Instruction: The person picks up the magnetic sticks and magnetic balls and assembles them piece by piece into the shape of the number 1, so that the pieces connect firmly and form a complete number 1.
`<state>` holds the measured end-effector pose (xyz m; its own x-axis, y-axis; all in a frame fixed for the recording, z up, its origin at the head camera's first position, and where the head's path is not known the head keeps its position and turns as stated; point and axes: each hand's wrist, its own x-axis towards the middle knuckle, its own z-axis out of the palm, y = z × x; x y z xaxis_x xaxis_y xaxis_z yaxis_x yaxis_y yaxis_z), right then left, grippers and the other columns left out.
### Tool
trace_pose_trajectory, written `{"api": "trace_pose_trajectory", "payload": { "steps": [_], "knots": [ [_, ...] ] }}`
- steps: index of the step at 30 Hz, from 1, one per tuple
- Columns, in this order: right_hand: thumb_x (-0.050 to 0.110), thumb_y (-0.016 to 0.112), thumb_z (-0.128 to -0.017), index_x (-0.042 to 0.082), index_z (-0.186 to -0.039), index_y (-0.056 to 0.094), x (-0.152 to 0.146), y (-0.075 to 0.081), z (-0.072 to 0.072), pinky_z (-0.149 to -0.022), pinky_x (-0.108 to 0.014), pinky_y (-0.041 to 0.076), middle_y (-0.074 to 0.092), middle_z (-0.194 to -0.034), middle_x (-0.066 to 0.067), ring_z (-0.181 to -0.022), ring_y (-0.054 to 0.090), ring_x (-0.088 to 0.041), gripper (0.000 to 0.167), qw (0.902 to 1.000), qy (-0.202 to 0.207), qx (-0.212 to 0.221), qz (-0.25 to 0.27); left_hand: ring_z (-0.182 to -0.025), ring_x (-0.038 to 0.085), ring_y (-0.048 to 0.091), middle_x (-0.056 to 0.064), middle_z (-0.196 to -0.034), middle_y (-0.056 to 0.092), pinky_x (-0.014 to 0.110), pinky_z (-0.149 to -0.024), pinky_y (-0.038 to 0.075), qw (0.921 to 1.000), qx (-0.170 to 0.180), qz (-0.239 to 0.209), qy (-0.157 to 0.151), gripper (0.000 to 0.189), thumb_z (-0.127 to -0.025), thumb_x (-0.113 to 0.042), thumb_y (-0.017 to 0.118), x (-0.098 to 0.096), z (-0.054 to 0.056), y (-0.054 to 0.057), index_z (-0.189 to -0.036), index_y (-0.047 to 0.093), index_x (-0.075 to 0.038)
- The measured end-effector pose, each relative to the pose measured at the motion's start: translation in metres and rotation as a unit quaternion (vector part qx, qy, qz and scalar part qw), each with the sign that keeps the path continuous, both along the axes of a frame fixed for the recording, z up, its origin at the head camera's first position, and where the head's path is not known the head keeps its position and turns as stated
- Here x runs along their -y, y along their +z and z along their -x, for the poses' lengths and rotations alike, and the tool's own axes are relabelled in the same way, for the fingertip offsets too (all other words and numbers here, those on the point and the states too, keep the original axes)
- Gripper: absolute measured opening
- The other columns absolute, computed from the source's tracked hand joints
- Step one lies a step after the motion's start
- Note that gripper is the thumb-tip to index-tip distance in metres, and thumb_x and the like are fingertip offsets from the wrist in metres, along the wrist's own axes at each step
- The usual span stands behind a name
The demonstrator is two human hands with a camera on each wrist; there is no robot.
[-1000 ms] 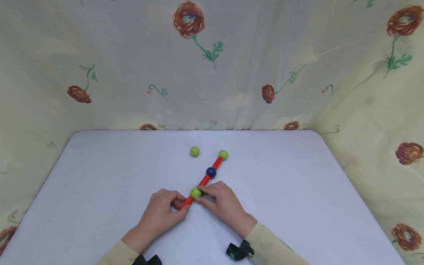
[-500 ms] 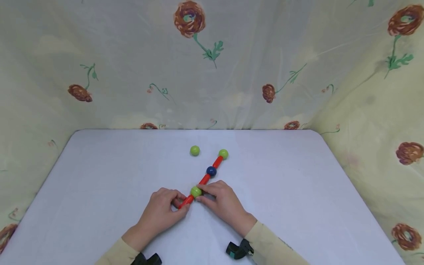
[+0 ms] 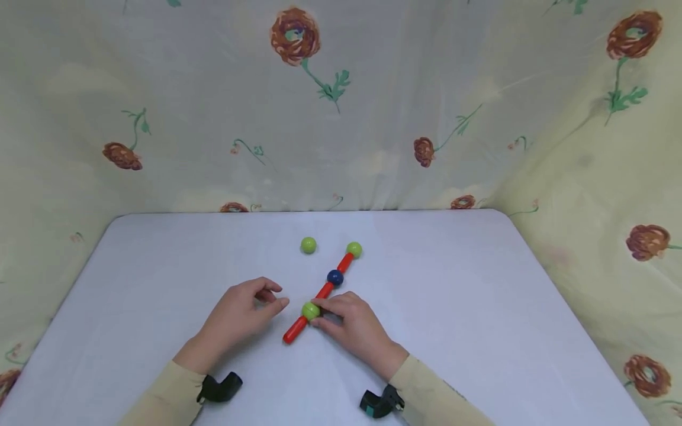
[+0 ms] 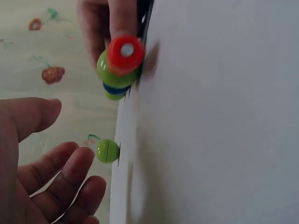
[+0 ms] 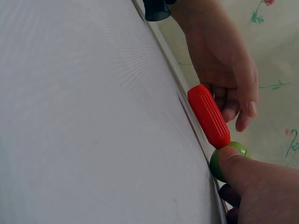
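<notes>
A straight chain of red rods and balls lies slantwise on the white table. My right hand [image 3: 358, 328] pinches the chain's nearest green ball [image 3: 310, 311] between thumb and fingers. From that ball a red rod [image 3: 295, 330] points toward me; its free end shows a small silver disc in the left wrist view. Beyond the ball come another red rod [image 3: 324, 290], a dark blue ball [image 3: 335, 277], a third red rod [image 3: 345, 262] and a green end ball [image 3: 354, 249]. Left of the chain, my left hand [image 3: 237, 313] holds nothing, its fingers loosely bent and apart from the rod.
A loose green ball [image 3: 308, 245] lies near the back of the table [image 3: 453, 284], left of the chain's far end. Flowered cloth [image 3: 373, 89] hangs behind and beside the table. Black wrist cameras [image 3: 221, 387] sit on both wrists.
My left hand has let go of the nearest red rod and moved up and left from it. My right hand still pinches the green ball. The head view has shifted slightly.
</notes>
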<state>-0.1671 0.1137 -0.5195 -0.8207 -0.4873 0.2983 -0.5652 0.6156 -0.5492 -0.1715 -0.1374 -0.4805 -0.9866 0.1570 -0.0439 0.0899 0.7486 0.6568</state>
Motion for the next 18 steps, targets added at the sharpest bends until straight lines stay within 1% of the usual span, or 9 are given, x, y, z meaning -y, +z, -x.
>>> {"api": "trace_pose_trajectory", "payload": {
  "steps": [5, 10, 13, 16, 18],
  "knots": [
    [0.039, 0.075, -0.087, 0.023, -0.126, 0.070, -0.001, 0.001, 0.001, -0.080, -0.024, 0.049, 0.070, -0.110, 0.015, -0.095, 0.056, -0.003, 0.042, 0.9999, -0.006, 0.013, -0.005, -0.091, 0.016, 0.060, -0.006, -0.092, 0.065, 0.038, -0.079, 0.050, 0.9999, -0.015, -0.002, -0.005, 0.035, -0.089, -0.044, 0.071, 0.002, 0.025, 0.005, -0.112, 0.068, -0.017],
    [0.040, 0.074, -0.088, 0.023, -0.126, 0.069, -0.001, 0.000, 0.002, -0.079, -0.025, 0.048, 0.069, -0.112, 0.015, -0.094, 0.056, -0.004, 0.042, 0.9998, -0.007, 0.016, -0.002, -0.095, 0.019, 0.060, -0.002, -0.097, 0.066, 0.039, -0.081, 0.050, 0.9997, -0.021, 0.003, -0.013, 0.037, -0.090, -0.041, 0.071, 0.002, 0.053, 0.010, -0.115, 0.067, -0.013],
    [0.040, 0.075, -0.088, 0.023, -0.126, 0.069, 0.000, 0.000, 0.002, -0.079, -0.025, 0.048, 0.069, -0.111, 0.015, -0.094, 0.056, -0.004, 0.042, 0.9998, -0.008, 0.017, 0.000, -0.098, 0.022, 0.059, 0.002, -0.104, 0.065, 0.040, -0.081, 0.051, 0.9997, -0.008, 0.012, -0.018, 0.041, -0.090, -0.041, 0.071, 0.000, 0.070, 0.012, -0.119, 0.065, -0.013],
    [0.040, 0.075, -0.087, 0.023, -0.126, 0.070, 0.001, 0.000, 0.002, -0.081, -0.025, 0.049, 0.070, -0.110, 0.015, -0.095, 0.056, -0.004, 0.042, 0.9998, -0.008, 0.018, 0.002, -0.101, 0.024, 0.059, 0.005, -0.113, 0.064, 0.040, -0.081, 0.052, 0.9993, 0.013, 0.026, -0.025, 0.046, -0.089, -0.040, 0.072, -0.003, 0.086, 0.014, -0.126, 0.062, -0.014],
    [0.040, 0.075, -0.087, 0.023, -0.126, 0.070, 0.002, 0.000, 0.003, -0.081, -0.025, 0.049, 0.070, -0.109, 0.015, -0.096, 0.056, -0.004, 0.042, 0.9998, -0.006, 0.017, 0.003, -0.104, 0.026, 0.060, 0.007, -0.119, 0.063, 0.041, -0.082, 0.052, 0.9984, 0.022, 0.038, -0.034, 0.049, -0.089, -0.038, 0.072, -0.005, 0.097, 0.015, -0.131, 0.059, -0.014]
  ]
}}
